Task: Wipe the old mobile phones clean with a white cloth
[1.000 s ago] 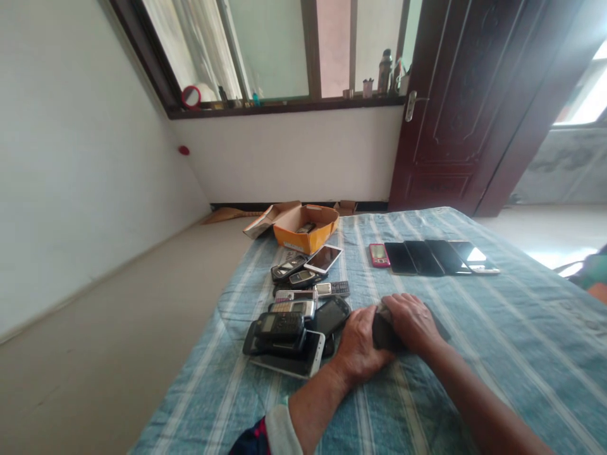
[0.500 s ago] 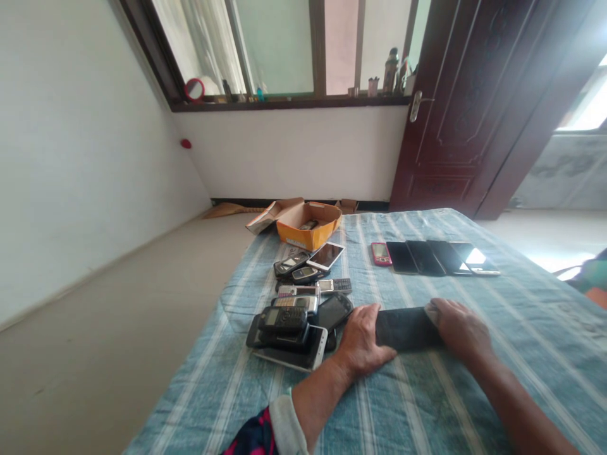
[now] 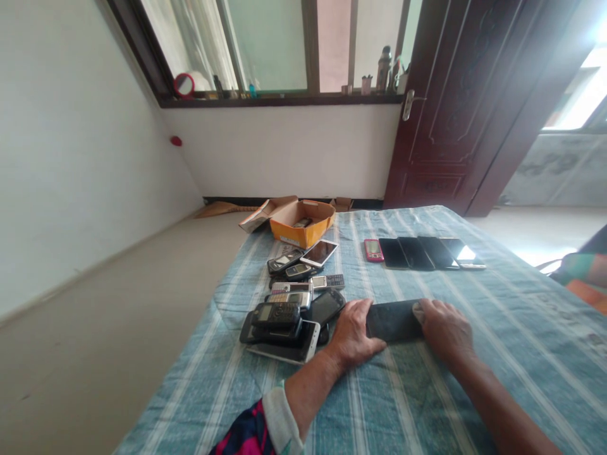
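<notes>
A dark phone (image 3: 392,321) lies flat on the striped blue cloth. My left hand (image 3: 353,336) grips its left end between thumb and fingers. Fingers closed, my right hand (image 3: 444,328) presses a small pale cloth (image 3: 418,312) on the phone's right end. Left of my left hand is a heap of phones, with a black keypad phone (image 3: 275,315) on top of a white-edged one (image 3: 309,341). Beyond my hands, a pink phone (image 3: 374,250) lies beside a row of several overlapping dark phones (image 3: 408,253).
An open orange box (image 3: 303,236) with a phone inside stands at the far left of the cloth-covered surface (image 3: 379,404). Behind are a wall, a window sill and a dark red door (image 3: 441,114). Colourful fabric (image 3: 581,272) shows at the right edge.
The whole view has shifted slightly, so everything sits a little further left. My hands still hold the phone, and the small cloth remains at its right end.
</notes>
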Motion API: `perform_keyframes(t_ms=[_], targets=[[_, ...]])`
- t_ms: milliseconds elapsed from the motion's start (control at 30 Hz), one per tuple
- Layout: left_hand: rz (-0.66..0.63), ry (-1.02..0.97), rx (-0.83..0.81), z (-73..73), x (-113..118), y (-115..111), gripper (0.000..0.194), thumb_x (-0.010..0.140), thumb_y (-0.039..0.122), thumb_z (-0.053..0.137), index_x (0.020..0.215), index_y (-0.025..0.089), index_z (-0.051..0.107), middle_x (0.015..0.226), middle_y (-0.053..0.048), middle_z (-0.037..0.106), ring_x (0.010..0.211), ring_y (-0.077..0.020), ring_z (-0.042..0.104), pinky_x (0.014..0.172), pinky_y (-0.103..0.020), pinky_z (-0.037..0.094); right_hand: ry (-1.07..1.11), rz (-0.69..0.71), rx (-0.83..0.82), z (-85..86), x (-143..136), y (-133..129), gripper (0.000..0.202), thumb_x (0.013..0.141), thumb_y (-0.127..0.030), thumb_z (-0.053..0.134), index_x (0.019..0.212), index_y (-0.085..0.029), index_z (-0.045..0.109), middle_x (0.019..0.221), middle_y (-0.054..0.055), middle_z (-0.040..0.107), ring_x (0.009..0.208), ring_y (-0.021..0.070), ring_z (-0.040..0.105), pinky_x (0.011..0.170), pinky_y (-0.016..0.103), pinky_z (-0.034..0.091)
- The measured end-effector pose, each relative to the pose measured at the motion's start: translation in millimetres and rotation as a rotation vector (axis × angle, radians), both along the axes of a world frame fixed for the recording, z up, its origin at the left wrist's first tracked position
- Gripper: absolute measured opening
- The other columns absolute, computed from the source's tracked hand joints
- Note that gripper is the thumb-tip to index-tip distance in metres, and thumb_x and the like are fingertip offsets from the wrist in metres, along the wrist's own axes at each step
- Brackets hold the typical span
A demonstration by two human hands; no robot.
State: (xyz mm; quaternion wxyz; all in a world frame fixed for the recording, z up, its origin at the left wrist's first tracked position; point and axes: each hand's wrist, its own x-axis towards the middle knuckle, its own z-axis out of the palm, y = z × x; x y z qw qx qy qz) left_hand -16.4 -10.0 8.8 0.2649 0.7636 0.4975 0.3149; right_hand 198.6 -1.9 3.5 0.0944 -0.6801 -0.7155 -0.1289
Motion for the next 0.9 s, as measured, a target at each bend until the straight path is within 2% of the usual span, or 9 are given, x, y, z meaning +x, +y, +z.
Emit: perform_keyframes(t_ms=[200,400,600,733,900], targets=[[-0.008,0.024,0.024,-0.1,-0.4,1.2,0.08,0.052,0.023,0.082,0.126,0.017,0.053,0.122,-0.01,0.06,0.117,-0.0316,0.051,0.106,-0.047,0.039,0.061,0.028,0.038,0.4,-9.0,19.2,0.022,0.085,-0.008,0.048,0.093,-0.02,0.066,0.086,0.007,0.067,0.079,0.0209,0.054,0.066,0.03,0.028],[-0.003,0.04,0.028,-0.2,0.2,-0.1,0.079,0.054,0.024,0.08,0.127,0.015,0.051,0.124,-0.012,0.059,0.119,-0.0322,0.051,0.107,-0.048,0.038,-0.009,0.025,-0.037,5.3,-4.3,0.9,0.022,0.084,-0.007,0.048,0.091,-0.02,0.065,0.084,0.006,0.067,0.078,0.0204,0.056,0.067,0.03,0.028],[-0.009,0.037,0.018,2.2,0.4,-0.1,0.079,0.055,0.022,0.08,0.128,0.013,0.051,0.127,-0.014,0.058,0.12,-0.0315,0.05,0.107,-0.047,0.038,-0.079,0.03,-0.08,7.6,0.6,-22.2,0.016,0.09,-0.017,0.05,0.085,-0.021,0.064,0.078,0.004,0.066,0.074,0.0204,0.057,0.064,0.031,0.027],[-0.002,0.008,0.006,3.8,-0.2,0.3,0.079,0.054,0.02,0.08,0.127,0.016,0.053,0.125,-0.012,0.059,0.119,-0.0313,0.051,0.106,-0.047,0.04,-0.05,0.009,-0.085,9.0,0.2,-20.4,0.017,0.089,-0.015,0.048,0.085,-0.022,0.064,0.078,0.004,0.067,0.074,0.0201,0.057,0.065,0.031,0.027],[0.011,-0.018,-0.006,4.2,-1.2,1.4,0.079,0.052,0.019,0.08,0.126,0.017,0.054,0.126,-0.012,0.058,0.121,-0.0313,0.049,0.107,-0.048,0.039,-0.033,-0.001,-0.034,10.6,-8.5,-4.5,0.021,0.084,-0.008,0.048,0.087,-0.019,0.065,0.083,0.007,0.067,0.078,0.0217,0.056,0.066,0.031,0.028]])
